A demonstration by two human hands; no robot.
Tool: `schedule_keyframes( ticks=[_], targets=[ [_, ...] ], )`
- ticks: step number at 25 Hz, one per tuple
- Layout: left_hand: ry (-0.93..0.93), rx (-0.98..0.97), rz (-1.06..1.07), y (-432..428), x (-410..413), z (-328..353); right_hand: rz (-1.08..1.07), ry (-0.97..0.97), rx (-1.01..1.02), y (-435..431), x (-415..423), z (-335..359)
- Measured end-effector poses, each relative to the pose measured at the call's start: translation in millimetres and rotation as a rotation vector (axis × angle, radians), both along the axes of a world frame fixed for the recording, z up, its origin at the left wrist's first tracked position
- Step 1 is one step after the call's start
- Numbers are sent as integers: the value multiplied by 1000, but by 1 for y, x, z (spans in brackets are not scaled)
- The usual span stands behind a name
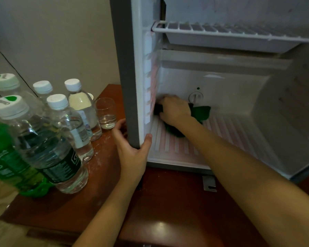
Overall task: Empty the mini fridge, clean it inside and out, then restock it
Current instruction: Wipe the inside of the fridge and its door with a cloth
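Observation:
The mini fridge (128, 72) stands open on a brown wooden table, and its lower compartment holds nothing but my hand and a cloth. My left hand (132, 148) grips the bottom of the fridge's left front edge, thumb inside, fingers around the outside. My right hand (175, 108) reaches deep inside and presses a dark green cloth (202, 113) onto the ribbed floor at the back left corner, just below the round thermostat dial (195, 97). Part of the cloth is hidden under my hand.
Several clear water bottles (78, 107) with white caps and a green soda bottle (5, 157) stand on the table (168, 202) to the left of the fridge. A drinking glass (105, 113) sits beside the fridge wall. A white wire shelf (230, 32) spans the top.

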State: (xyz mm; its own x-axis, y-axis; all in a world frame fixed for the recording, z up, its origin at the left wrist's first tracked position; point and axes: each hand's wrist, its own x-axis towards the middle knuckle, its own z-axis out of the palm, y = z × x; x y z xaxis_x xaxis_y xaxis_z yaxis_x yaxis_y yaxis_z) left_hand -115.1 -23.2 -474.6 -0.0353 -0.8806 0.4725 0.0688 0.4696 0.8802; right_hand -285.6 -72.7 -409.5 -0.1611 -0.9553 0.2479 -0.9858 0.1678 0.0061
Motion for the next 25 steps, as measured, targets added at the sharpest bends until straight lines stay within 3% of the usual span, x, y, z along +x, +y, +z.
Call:
schedule_keyframes(
  ticks=[3, 9, 11, 15, 17, 25],
  targets=[
    [-6, 6, 1, 1, 1, -1, -29, -3, 94, 4, -7, 4],
    [6, 57, -44, 5, 2, 1, -435, -23, 197, 56, -73, -2],
    [13, 67, -26, 6, 1, 1, -397, -24, 172, 45, -62, -2],
    [8, 55, -7, 2, 2, 0, -63, -8, 102, 4, 6, -1],
    [2, 43, 9, 0, 2, 0, -61, -8, 109, 3, 7, 3],
    [-15, 69, 21, 2, 3, 0, -668, 15, 288, 114, -116, 13]
  ],
)
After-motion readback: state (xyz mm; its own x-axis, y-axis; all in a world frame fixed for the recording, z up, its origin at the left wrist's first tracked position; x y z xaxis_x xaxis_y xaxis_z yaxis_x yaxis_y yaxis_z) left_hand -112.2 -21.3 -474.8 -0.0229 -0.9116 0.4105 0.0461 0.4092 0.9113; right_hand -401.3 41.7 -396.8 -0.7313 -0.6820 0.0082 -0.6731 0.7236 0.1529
